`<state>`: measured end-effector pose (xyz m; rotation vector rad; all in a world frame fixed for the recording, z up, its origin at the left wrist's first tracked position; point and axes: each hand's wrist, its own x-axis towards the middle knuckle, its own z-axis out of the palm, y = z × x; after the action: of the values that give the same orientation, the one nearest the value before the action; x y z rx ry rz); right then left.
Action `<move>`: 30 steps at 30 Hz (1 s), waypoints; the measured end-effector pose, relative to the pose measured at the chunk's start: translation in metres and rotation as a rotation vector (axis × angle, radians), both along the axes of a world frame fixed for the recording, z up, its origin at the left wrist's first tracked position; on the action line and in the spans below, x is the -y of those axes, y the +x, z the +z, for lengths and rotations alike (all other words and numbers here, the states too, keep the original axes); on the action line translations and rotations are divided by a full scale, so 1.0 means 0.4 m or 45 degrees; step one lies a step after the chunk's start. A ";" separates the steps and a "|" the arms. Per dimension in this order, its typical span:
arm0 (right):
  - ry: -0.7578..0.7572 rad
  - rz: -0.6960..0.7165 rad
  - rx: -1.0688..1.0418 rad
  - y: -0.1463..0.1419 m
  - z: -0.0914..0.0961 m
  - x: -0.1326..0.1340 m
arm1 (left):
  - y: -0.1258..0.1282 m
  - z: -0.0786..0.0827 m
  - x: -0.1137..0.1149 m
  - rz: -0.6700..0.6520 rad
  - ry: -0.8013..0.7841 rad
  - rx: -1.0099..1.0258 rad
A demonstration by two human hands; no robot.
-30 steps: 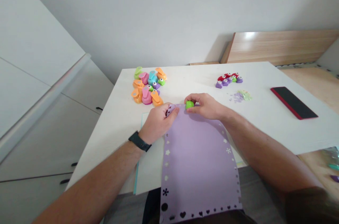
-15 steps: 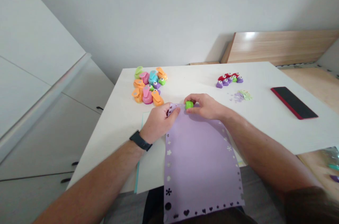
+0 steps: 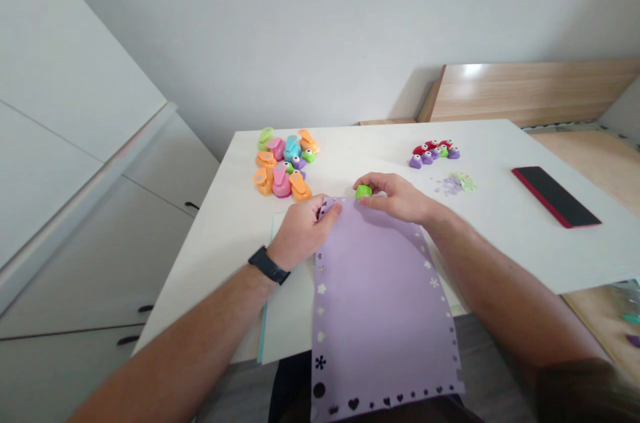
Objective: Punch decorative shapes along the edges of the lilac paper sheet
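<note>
A purple sheet of paper [image 3: 380, 303] hangs over the near table edge, with small shapes such as hearts, stars and flowers punched along its borders. My left hand [image 3: 305, 226] pinches its far left corner between thumb and fingers. At the sheet's far edge, my right hand [image 3: 395, 196] is closed around a small green craft punch [image 3: 363, 192]. Whether the paper sits inside the punch's slot I cannot tell. Under the purple sheet lie pale sheets of paper [image 3: 287, 323].
Several colourful craft punches [image 3: 281, 180] cluster at the back left. Smaller red, purple and green punches [image 3: 427, 156] stand back right, behind purple and green paper bits [image 3: 453, 184]. A black and red flat case [image 3: 555, 196] lies at right on the white table [image 3: 205, 256].
My right hand has shifted slightly right and away from me along the far edge, with the green punch in it. The left hand keeps its grip; the whole view has moved a little.
</note>
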<state>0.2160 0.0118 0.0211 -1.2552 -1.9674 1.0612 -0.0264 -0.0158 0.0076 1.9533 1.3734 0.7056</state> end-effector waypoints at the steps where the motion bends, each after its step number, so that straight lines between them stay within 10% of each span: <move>1: -0.006 -0.025 -0.025 0.003 0.000 -0.002 | 0.000 0.001 0.000 -0.001 0.002 -0.001; 13: -0.210 -0.361 -0.419 0.023 0.005 -0.027 | -0.006 -0.013 -0.004 -0.029 0.047 -0.008; 30: -0.326 -0.391 -0.387 0.040 0.012 -0.033 | -0.004 -0.004 -0.001 -0.029 0.025 -0.024</move>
<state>0.2319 0.0250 0.0260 -1.3808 -1.3947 1.2847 -0.0281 -0.0154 0.0059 1.9923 1.3576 0.6940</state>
